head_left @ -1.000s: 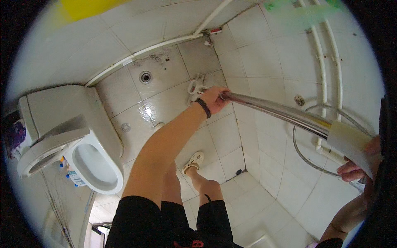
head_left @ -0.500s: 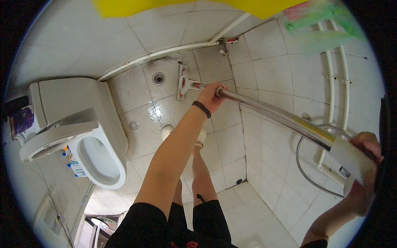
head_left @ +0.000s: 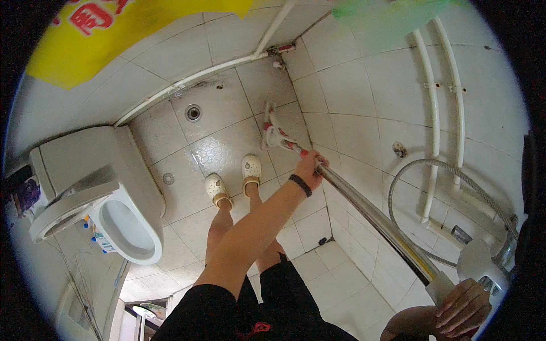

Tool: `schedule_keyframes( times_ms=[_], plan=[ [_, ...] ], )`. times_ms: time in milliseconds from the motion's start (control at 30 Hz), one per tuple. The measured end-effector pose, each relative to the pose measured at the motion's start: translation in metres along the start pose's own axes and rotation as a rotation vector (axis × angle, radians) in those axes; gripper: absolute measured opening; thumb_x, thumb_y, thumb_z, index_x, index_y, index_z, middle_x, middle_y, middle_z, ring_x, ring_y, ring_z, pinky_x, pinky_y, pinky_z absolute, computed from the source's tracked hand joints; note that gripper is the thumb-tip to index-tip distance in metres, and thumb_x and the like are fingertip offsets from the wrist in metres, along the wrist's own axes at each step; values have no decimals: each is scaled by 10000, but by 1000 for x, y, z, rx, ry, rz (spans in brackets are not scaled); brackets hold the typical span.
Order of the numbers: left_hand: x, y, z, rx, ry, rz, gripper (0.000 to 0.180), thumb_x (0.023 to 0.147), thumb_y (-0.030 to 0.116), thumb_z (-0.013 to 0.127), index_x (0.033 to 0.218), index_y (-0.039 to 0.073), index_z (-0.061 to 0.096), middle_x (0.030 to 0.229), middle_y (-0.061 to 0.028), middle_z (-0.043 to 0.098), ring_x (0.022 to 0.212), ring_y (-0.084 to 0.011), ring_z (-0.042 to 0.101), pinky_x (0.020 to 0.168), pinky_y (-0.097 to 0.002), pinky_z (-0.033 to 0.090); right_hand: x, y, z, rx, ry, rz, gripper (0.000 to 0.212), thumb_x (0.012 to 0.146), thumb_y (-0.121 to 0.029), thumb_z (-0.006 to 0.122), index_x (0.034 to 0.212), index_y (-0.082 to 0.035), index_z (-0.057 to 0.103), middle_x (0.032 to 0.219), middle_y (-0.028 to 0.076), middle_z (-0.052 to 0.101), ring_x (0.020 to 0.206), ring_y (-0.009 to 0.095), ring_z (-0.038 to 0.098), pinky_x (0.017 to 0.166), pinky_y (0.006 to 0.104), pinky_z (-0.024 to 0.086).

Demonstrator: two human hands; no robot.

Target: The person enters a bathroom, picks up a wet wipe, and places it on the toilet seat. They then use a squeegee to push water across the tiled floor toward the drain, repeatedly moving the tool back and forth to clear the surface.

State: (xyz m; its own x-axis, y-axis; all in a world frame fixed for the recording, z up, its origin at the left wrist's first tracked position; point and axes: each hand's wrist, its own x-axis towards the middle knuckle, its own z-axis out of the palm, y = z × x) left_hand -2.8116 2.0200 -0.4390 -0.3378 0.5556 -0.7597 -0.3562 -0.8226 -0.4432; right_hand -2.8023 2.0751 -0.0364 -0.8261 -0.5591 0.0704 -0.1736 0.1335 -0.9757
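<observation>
A long-handled mop (head_left: 372, 221) with a shiny metal pole slants across the right half of the view. Its white and red head (head_left: 272, 129) is on the tiled floor near the right wall, slightly blurred. My left hand (head_left: 310, 169), with a dark band at the wrist, wraps round the lower pole just above the head. At the lower right, my right hand (head_left: 463, 310) closes round the light grey grip at the pole's top end.
A white toilet (head_left: 128, 227) with its seat raised stands at the left. A round floor drain (head_left: 193, 112) lies left of the mop head. Pipes (head_left: 430, 113), a shower hose (head_left: 392, 187) and a shower head (head_left: 480, 264) line the right wall. A yellow sheet (head_left: 131, 34) hangs above.
The mop head has moved right, away from the drain and toward the right wall. Both hands, still on the pole, appear lower in view. My view has shifted, and both clogs now show.
</observation>
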Motion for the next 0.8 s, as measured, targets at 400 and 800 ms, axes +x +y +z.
schedule_keyframes(
  times_ms=[400, 800],
  plan=[
    [90, -81, -42, 103, 97, -309, 107, 757, 10, 464, 700, 27, 374, 641, -66, 431, 556, -168, 466, 497, -274, 440, 9, 51, 8, -134, 314, 188, 193, 631, -123, 506, 511, -12, 403, 465, 84, 430, 389, 186, 421, 381, 324, 360],
    [92, -21, 15, 536, 125, -333, 115, 727, 79, 516, 645, 44, 445, 633, -54, 483, 537, -147, 480, 478, -245, 451, 46, 46, -3, -112, 286, 110, 177, 709, -155, 505, 625, -31, 411, 549, 84, 413, 480, 206, 422, 454, 328, 321]
  ],
)
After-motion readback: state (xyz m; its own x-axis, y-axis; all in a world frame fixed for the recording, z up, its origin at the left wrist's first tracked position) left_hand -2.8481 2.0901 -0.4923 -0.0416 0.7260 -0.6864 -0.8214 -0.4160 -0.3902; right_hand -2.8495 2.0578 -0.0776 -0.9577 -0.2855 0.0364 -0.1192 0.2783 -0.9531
